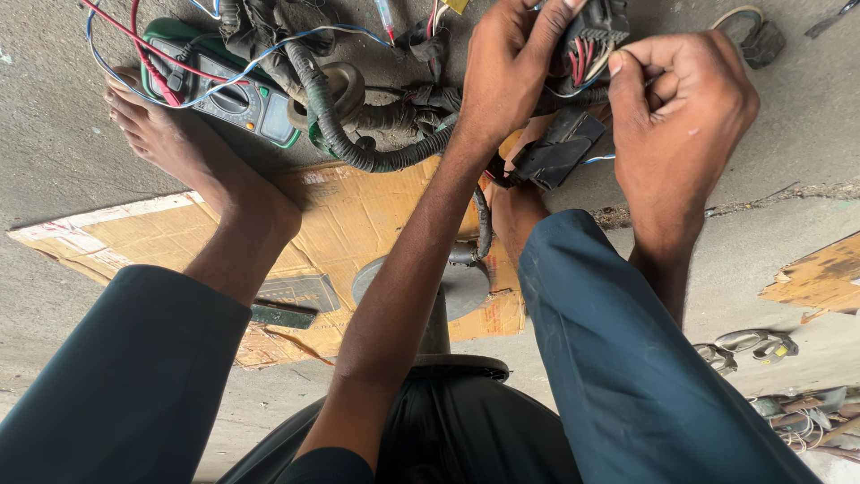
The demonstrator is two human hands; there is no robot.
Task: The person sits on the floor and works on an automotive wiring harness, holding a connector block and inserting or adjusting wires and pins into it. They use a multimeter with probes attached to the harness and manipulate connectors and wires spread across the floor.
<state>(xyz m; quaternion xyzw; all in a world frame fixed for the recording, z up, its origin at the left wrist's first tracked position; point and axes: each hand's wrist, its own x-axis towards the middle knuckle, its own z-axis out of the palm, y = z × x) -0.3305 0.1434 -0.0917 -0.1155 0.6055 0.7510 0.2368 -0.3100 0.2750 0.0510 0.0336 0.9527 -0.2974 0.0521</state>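
The concrete floor (54, 152) fills the view, and on it lies a flattened sheet of cardboard (358, 215) under the seated person's legs in dark blue trousers (618, 358). A bare foot (170, 134) rests at the cardboard's far left edge, touching a green multimeter (235, 97) whose red and blue leads loop over it. Just right of the meter a wiring harness (345, 134) in black corrugated sleeve curves across the floor toward the hands. A round stool base (457, 287) shows between the knees on the cardboard, with a dark flat tool (282, 314) lying near the left knee. At the right edge of the floor sit a torn cardboard scrap (820, 278) and some small metal parts (748, 345). The left hand (511, 63) grips a black connector (591, 36) from the left side, fingers curled around its body, red wires showing in its open face. The right hand (681, 99) is closed in a pinch, thumb against fingertips, at the connector's right edge. A second black connector block (560, 148) hangs just below them, above the right foot.
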